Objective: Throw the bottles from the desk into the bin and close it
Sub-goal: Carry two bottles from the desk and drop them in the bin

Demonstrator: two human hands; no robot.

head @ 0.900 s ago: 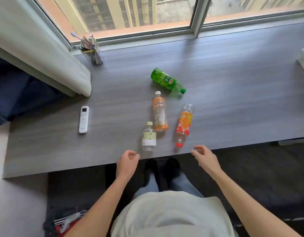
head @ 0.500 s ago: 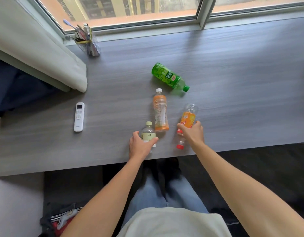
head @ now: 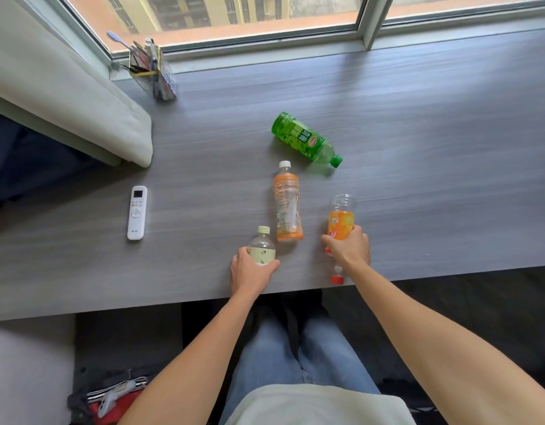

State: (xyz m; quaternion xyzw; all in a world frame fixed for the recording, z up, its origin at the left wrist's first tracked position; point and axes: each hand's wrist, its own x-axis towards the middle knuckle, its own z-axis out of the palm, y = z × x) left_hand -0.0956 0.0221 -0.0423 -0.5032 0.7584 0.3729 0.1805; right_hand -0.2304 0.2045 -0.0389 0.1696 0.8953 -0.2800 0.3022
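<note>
On the grey tabletop (head: 418, 148), the left hand (head: 249, 271) was wrapped around the small pale-capped bottle (head: 262, 245), just left of the white-capped orange bottle (head: 286, 207). The right hand (head: 349, 248) gripped the red-capped orange bottle (head: 341, 222), right of it. The green bottle (head: 305, 139) lay beyond it, untouched.

Four plastic bottles lie on the grey desk (head: 418, 133): one green bottle (head: 305, 138), one tall orange-labelled bottle (head: 286, 204), one small pale-capped bottle (head: 262, 246) and one red-capped orange bottle (head: 341, 222). One white remote control (head: 137, 212), one wire pen holder (head: 154, 72).
</note>
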